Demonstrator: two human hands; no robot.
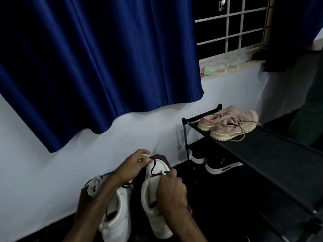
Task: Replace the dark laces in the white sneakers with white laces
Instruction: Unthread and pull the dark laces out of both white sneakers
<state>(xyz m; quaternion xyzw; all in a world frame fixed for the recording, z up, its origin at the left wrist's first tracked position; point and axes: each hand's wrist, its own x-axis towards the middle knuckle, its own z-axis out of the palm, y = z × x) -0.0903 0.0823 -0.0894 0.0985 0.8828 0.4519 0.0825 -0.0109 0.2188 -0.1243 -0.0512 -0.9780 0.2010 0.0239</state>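
A room in a home is shown: blue curtain hung over a grilled window, black shoe rack set vs. the painted wall, pink sneakers kept at its top shelf's far corner, black shoes below.

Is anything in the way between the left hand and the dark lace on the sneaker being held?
Nothing visible. The left hand already pinches the dark lace at the white sneaker, which the right hand grips. The second sneaker lies off to the left.
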